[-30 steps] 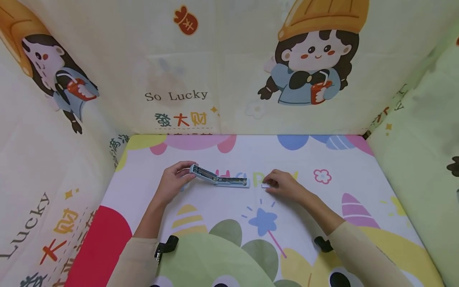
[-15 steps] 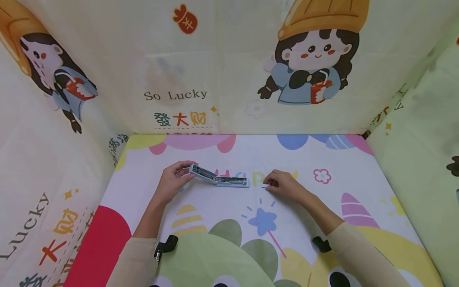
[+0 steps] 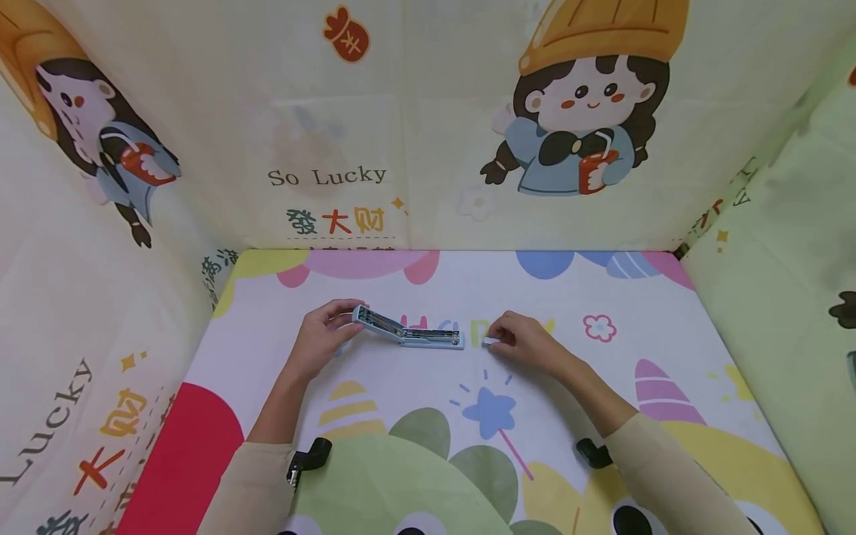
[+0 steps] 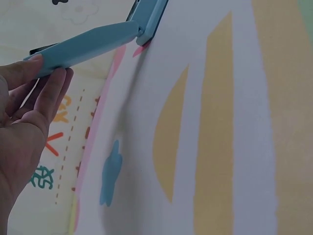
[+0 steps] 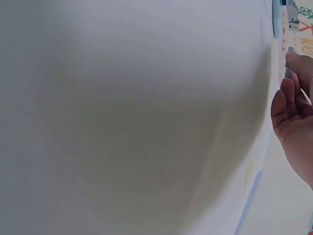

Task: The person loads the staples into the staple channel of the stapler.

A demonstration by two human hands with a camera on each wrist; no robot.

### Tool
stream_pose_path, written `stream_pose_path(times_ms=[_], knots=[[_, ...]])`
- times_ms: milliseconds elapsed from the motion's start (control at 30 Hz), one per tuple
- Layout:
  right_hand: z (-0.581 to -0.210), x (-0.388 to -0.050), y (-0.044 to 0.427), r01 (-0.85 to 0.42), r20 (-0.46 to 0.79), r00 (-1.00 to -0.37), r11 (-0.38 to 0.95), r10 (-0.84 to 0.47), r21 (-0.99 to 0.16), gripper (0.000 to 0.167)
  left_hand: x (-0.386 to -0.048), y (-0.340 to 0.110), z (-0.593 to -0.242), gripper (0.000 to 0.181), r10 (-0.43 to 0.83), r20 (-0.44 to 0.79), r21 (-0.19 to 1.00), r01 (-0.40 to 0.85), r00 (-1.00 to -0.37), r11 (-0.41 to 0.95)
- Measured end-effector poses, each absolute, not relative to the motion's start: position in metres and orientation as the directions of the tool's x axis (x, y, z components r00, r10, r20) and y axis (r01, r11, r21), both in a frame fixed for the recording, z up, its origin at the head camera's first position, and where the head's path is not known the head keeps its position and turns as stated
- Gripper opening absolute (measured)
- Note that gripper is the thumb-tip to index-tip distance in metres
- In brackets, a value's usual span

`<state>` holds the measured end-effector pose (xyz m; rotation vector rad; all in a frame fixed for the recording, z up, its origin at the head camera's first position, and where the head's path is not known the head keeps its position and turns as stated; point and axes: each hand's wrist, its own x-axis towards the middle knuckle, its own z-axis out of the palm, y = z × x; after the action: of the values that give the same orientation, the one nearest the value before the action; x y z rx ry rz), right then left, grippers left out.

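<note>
A light blue stapler point(image 3: 433, 339) lies folded wide apart on the tabletop, its metal inside facing up. My left hand point(image 3: 321, 338) pinches the end of its raised left half between thumb and fingers. The left wrist view shows the smooth blue outside of that half point(image 4: 88, 45). To the right of the stapler, my right hand point(image 3: 524, 343) pinches a small strip of staples point(image 3: 490, 340) between thumb and fingers. In the right wrist view the grey strip point(image 5: 288, 71) sticks out past the fingertips, apart from the stapler's end point(image 5: 292, 22).
The table's cartoon-print cover point(image 3: 414, 386) stretches around both hands. Printed cloth walls rise at the back point(image 3: 441, 148), left and right. A black strap mount sits at the left sleeve point(image 3: 310, 455) and another at the right sleeve point(image 3: 594, 453).
My right hand has moved slightly left and up, and the strip of staples has tilted in its fingers. The left hand and stapler stay in place.
</note>
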<state>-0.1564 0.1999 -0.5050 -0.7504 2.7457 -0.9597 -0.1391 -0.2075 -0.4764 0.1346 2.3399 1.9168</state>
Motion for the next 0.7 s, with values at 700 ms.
stream_pose_path(times_ms=[700], knots=[[-0.48, -0.174, 0.157, -0.448, 0.069, -0.825, 0.575, -0.56, -0.685, 0.015, -0.14, -0.209, -0.473, 0.042, 0.15, -0.065, 0.975, -0.031, -0.987, 0.22]])
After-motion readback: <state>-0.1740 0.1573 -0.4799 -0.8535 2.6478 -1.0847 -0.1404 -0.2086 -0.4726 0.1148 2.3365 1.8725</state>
